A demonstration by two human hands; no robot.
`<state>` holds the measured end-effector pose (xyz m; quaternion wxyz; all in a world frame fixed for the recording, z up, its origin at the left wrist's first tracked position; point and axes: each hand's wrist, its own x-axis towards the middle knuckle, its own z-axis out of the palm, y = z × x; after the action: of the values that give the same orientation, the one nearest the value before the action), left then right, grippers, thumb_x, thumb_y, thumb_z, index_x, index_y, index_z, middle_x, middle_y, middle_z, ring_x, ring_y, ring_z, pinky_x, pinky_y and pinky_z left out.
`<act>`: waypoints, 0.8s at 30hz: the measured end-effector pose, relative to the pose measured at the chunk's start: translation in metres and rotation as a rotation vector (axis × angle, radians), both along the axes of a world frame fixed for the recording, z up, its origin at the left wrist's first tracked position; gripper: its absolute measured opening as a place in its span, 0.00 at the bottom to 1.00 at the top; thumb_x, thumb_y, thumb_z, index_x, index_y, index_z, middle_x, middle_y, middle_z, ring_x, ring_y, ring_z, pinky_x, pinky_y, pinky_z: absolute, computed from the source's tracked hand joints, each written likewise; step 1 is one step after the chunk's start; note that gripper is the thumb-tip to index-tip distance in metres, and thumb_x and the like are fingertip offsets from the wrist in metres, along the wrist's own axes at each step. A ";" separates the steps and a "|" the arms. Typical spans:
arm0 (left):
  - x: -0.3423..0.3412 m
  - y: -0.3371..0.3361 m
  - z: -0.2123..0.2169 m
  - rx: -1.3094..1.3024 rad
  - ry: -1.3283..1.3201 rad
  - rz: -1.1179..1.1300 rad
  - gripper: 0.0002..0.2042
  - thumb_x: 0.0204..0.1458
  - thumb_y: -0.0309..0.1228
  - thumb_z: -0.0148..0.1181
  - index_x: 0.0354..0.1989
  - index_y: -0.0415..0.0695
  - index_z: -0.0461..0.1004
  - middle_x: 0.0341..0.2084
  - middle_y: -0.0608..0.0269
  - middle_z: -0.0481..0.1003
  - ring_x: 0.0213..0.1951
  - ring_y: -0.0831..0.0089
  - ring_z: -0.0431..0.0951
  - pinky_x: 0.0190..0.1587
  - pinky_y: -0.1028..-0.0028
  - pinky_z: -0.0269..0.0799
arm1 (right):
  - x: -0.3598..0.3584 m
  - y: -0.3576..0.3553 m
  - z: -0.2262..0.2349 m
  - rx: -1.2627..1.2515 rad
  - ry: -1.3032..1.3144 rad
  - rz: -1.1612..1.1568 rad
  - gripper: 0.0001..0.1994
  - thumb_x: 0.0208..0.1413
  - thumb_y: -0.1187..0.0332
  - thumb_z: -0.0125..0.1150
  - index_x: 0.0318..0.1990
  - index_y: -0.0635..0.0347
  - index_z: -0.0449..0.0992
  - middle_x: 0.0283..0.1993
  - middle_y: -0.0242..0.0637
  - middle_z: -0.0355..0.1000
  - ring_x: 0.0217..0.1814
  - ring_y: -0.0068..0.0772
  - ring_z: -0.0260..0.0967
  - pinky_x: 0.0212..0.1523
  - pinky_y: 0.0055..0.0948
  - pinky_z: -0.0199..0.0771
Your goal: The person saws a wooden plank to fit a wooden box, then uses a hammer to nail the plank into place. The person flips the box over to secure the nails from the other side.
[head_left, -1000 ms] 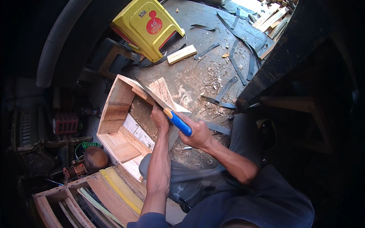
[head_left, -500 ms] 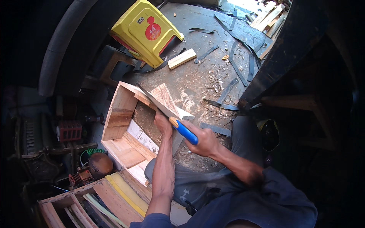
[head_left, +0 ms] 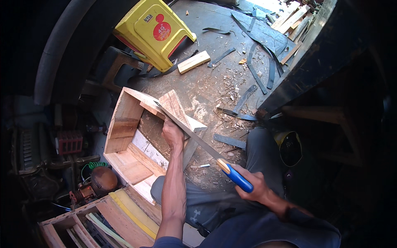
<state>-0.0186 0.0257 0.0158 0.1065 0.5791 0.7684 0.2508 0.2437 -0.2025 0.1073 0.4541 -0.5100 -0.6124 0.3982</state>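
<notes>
The saw blade (head_left: 200, 141) is metal, the frame (head_left: 124, 118) matt wood, the stool (head_left: 144, 34) smooth plastic.

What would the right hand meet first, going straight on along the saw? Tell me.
The right hand would probably meet the wooden frame first, where the saw crosses its side, close to the left hand. Depth is unclear; it might pass above.

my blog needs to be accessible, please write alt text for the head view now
A person's right grip holds a handsaw by its blue handle, the blade across one side of an open wooden frame, with the left grip at the frame close to the blade. Wood chips, dark strips and a yellow stool are on the floor beyond.
</notes>
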 end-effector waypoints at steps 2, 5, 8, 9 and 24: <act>0.010 0.000 -0.002 -0.056 0.029 0.122 0.24 0.71 0.39 0.41 0.38 0.31 0.79 0.32 0.31 0.79 0.39 0.31 0.80 0.40 0.45 0.75 | 0.034 -0.045 0.013 0.003 -0.051 0.004 0.33 0.39 0.80 0.63 0.61 0.69 0.74 0.56 0.53 0.79 0.46 0.45 0.84 0.47 0.32 0.86; -0.001 0.003 -0.007 -0.004 -0.070 0.069 0.26 0.71 0.40 0.40 0.35 0.30 0.78 0.32 0.29 0.79 0.39 0.29 0.79 0.40 0.43 0.74 | 0.011 -0.005 0.015 0.010 -0.038 0.025 0.32 0.41 0.81 0.61 0.62 0.71 0.72 0.54 0.52 0.80 0.48 0.45 0.84 0.47 0.31 0.85; 0.020 0.001 -0.003 -0.018 -0.056 -0.149 0.25 0.71 0.40 0.41 0.36 0.31 0.79 0.33 0.31 0.80 0.40 0.31 0.79 0.40 0.44 0.74 | -0.064 0.129 -0.004 -0.020 -0.079 -0.025 0.31 0.50 0.75 0.64 0.66 0.57 0.71 0.46 0.55 0.79 0.33 0.51 0.81 0.31 0.41 0.82; 0.020 0.001 0.001 -0.024 -0.020 -0.237 0.24 0.71 0.40 0.41 0.36 0.32 0.79 0.33 0.32 0.80 0.40 0.31 0.80 0.41 0.44 0.74 | -0.062 0.128 -0.006 0.016 -0.083 -0.038 0.32 0.50 0.73 0.65 0.67 0.56 0.70 0.41 0.53 0.79 0.30 0.52 0.80 0.30 0.43 0.82; 0.018 -0.005 0.013 0.006 -0.162 -0.235 0.12 0.61 0.34 0.58 0.41 0.36 0.78 0.31 0.44 0.83 0.37 0.47 0.85 0.38 0.52 0.78 | -0.078 0.130 -0.013 -0.004 -0.116 -0.057 0.31 0.51 0.68 0.66 0.66 0.53 0.70 0.30 0.53 0.79 0.26 0.57 0.78 0.30 0.47 0.82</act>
<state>-0.0006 0.0207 0.0291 0.1951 0.6432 0.6835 0.2847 0.1653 -0.0729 0.0942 0.4278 -0.5504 -0.6221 0.3563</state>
